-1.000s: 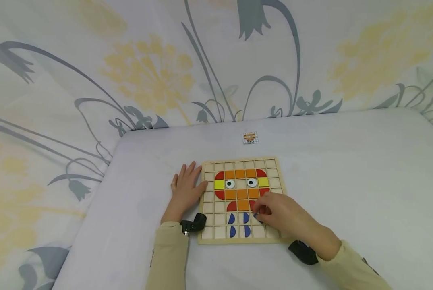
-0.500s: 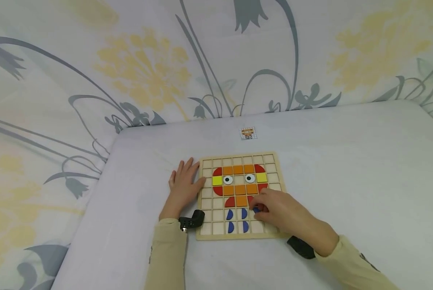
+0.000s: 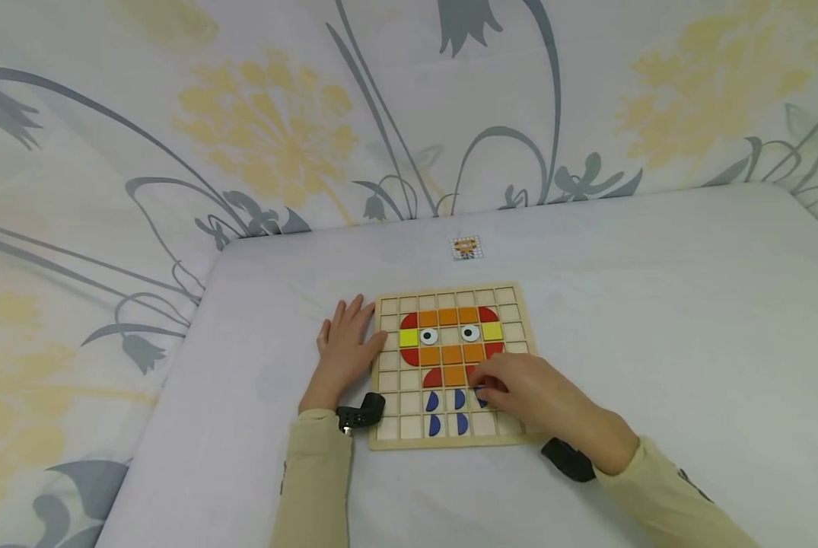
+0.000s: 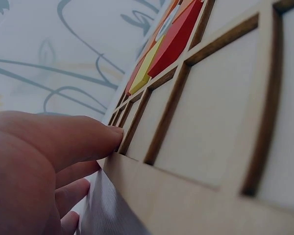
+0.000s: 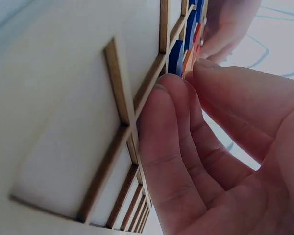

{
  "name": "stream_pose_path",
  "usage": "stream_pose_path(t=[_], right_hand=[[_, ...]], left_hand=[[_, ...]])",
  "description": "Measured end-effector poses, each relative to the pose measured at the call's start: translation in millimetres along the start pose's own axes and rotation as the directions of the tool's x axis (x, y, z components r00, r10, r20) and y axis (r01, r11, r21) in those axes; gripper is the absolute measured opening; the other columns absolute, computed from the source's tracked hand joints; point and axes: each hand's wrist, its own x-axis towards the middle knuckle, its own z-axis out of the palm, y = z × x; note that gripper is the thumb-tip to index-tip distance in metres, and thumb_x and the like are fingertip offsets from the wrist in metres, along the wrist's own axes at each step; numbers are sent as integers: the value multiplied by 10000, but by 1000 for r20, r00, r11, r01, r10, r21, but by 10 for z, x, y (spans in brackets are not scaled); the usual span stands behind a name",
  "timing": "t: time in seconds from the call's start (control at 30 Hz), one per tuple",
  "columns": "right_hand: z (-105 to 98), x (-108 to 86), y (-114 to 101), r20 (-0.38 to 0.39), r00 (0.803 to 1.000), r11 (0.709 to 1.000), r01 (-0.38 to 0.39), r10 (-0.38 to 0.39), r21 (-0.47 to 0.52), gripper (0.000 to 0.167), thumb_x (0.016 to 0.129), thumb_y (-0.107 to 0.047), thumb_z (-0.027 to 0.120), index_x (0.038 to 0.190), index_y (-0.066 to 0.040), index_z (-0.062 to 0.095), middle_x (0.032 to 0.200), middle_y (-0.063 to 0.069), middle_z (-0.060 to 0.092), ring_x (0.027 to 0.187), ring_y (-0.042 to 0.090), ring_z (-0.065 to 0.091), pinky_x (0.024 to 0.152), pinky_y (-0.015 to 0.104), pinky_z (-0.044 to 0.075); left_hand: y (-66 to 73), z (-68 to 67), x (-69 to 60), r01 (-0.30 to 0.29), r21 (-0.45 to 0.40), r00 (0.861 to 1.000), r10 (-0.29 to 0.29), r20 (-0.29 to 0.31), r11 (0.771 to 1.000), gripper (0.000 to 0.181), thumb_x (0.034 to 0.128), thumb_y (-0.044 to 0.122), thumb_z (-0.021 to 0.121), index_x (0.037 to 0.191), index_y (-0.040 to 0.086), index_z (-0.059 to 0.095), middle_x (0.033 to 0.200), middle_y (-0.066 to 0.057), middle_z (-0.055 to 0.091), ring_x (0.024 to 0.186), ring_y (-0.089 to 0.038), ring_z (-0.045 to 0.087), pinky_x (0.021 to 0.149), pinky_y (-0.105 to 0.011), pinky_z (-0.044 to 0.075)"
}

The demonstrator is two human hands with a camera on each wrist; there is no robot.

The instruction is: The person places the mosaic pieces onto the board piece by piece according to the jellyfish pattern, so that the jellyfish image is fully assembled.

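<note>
The wooden grid board [image 3: 389, 380] carries a pattern of red, orange, yellow and blue tiles with two round eye tiles [image 3: 428, 336]. My left hand [image 3: 343, 354] lies flat at the board's left side. In the left wrist view its thumb [image 4: 83, 139] rests on the frame's edge. My right hand [image 3: 528, 384] bends over the lower right cells, pinching a blue half-circle tile [image 3: 480, 396] that sits at a cell below a red tile, partly hidden by the fingers. Several other blue half-circle tiles [image 3: 459, 399] lie in cells to its left.
A small pattern card [image 3: 466, 248] lies on the white-covered surface [image 3: 669, 320] beyond the board. Behind it rises a flower-printed cloth [image 3: 409, 99]. A black wrist camera sits on the left wrist [image 3: 364, 412] and another on the right [image 3: 568, 460].
My right hand has brought the blue half-circle tile slightly left and down into its cell, turning it more upright. The left hand keeps its place on the board's edge. The head view has shifted slightly.
</note>
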Motion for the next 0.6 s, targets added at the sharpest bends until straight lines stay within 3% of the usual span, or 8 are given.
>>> stream_pose_path(t=[0.37, 0.6], right_hand=[[-228, -9, 55, 20, 999, 1000, -28, 28, 9, 80, 833, -240, 624, 900, -203, 648, 713, -96, 503, 699, 110, 456, 610, 265, 395], [-333, -92, 166, 114, 993, 999, -39, 36, 18, 67, 829, -259, 626, 863, -201, 635, 731, -111, 536, 689, 101, 475, 630, 260, 425]], left_hand=[[-12, -16, 4, -9, 6, 1000, 9, -1, 1000, 541, 886, 311, 493, 1371, 115, 357, 1472, -70, 179, 1348, -276, 25, 1020, -507, -4], [-8, 9, -2, -20, -15, 1000, 20, -6, 1000, 536, 883, 307, 498, 1369, 124, 363, 1471, -61, 183, 1349, -266, 23, 1022, -493, -9]])
